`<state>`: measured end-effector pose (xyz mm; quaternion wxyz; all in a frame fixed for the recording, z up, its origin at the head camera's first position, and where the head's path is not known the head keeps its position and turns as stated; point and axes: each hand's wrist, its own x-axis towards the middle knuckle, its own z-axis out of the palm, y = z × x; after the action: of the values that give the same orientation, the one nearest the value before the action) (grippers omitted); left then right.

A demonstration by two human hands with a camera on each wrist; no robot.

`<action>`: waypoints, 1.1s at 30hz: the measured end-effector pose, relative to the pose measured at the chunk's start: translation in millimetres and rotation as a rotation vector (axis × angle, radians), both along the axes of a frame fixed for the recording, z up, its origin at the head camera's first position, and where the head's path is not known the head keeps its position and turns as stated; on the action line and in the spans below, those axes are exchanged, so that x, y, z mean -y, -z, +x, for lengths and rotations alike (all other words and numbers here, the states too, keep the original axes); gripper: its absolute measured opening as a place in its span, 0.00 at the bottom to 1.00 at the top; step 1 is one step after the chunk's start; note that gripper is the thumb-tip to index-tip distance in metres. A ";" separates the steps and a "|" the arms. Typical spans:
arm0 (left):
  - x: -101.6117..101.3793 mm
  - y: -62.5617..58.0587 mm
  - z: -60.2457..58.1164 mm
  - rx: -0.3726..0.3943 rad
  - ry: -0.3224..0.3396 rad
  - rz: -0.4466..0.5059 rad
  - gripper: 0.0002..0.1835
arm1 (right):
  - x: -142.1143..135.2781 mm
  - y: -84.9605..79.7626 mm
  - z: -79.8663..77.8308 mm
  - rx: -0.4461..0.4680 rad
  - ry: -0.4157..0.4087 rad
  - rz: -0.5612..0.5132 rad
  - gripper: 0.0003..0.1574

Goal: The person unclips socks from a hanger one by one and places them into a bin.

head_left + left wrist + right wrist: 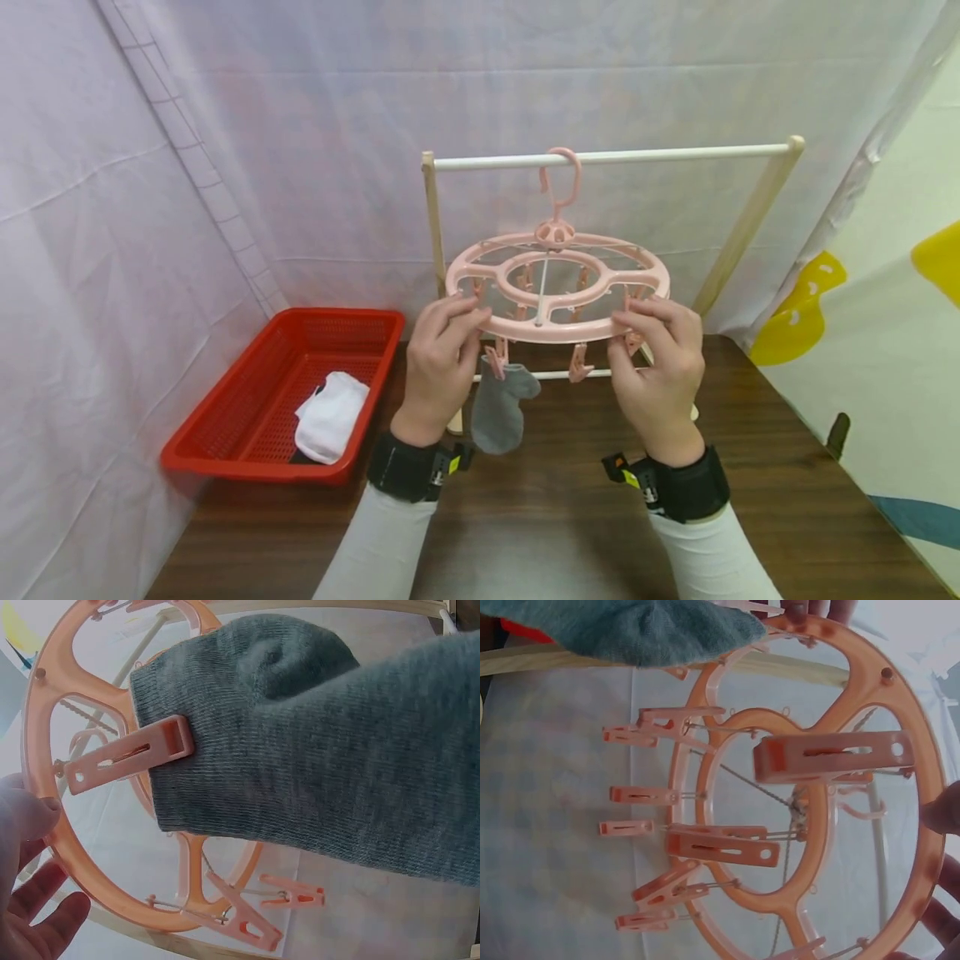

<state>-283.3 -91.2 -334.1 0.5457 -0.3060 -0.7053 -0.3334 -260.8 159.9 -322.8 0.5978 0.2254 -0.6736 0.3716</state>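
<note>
A pink oval clip hanger (553, 337) hangs by its hook from the white rod of a wooden rack. My left hand (444, 358) pinches the near left part of its rim, thumb and fingers on either side. Across from it, my right hand (660, 367) pinches the near right part of the rim. One grey sock (497, 412) dangles from a pink clip (131, 754) close to my left hand, its cuff in the clip. Several other clips, such as one clip (832, 756) in the right wrist view, hang with nothing in them.
A red plastic basket (262, 472) stands on the left of the brown wooden table (540, 500), with a white cloth item (332, 417) and something black under it. The rack's white rod (675, 155) runs above the hanger, between wooden posts. Pale curtains surround the table.
</note>
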 end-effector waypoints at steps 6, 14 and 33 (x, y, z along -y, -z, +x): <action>0.1 -1.2 2.9 -0.024 -0.006 0.001 0.11 | 2.9 -6.2 9.8 0.016 0.066 0.078 0.12; -6.9 -2.9 8.9 -0.052 -0.014 -0.022 0.13 | 14.8 -8.9 17.4 -0.025 0.071 0.150 0.16; -24.4 -4.3 19.1 -0.099 -0.023 -0.081 0.14 | 27.7 -2.9 14.8 -0.055 0.081 0.132 0.09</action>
<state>-264.3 -66.8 -329.8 0.5708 -0.3358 -0.6940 -0.2826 -246.0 132.2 -319.9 0.6145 0.2470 -0.6886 0.2954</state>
